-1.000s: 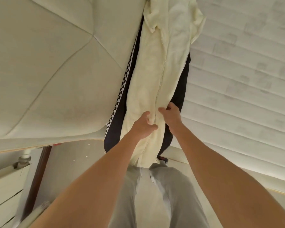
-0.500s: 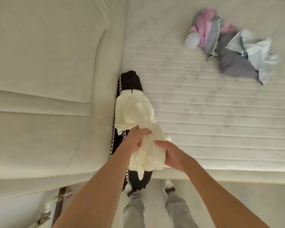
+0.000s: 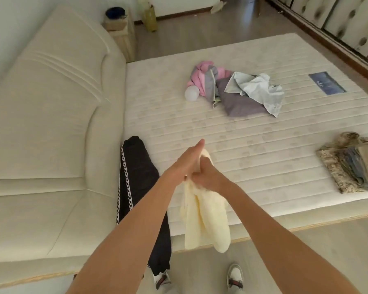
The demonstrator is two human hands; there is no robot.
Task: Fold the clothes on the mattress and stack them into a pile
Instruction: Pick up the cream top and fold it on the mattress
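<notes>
— Hands?
— Both raised over the near edge of the mattress (image 3: pixel 253 149), touching each other. Left hand (image 3: pixel 184 163) flat, fingers straight and pointing away, laid along the top of the cream garment (image 3: pixel 204 217). Right hand (image 3: pixel 206 176) curled, gripping that same garment just beside the left palm.
— And the garment itself?
— Bunched at the grip, hanging below both hands in loose folds, lower end dangling past the mattress edge above the floor (image 3: pixel 327 257).
— Anything to the left of the hands?
— Black trousers (image 3: pixel 140 172) with a checkered side stripe, stretched along the mattress beside the cream headboard (image 3: pixel 47 115), one end draped off the near edge.
— Beyond the hands?
— Unfolded heap well apart: pink and grey garment (image 3: pixel 204 79), dark grey piece (image 3: pixel 240 102), pale blue crumpled cloth (image 3: pixel 261 90) on top, a white round thing (image 3: pixel 192 93) touching the heap's left end.
— Off to the right?
— Folded pile (image 3: pixel 353 164) near the mattress edge, patterned beige on the bottom, partly cut by the frame. Blue label (image 3: pixel 327 83) on the mattress farther back.
— Below?
— Two sneakers (image 3: pixel 235 276) on the floor.
</notes>
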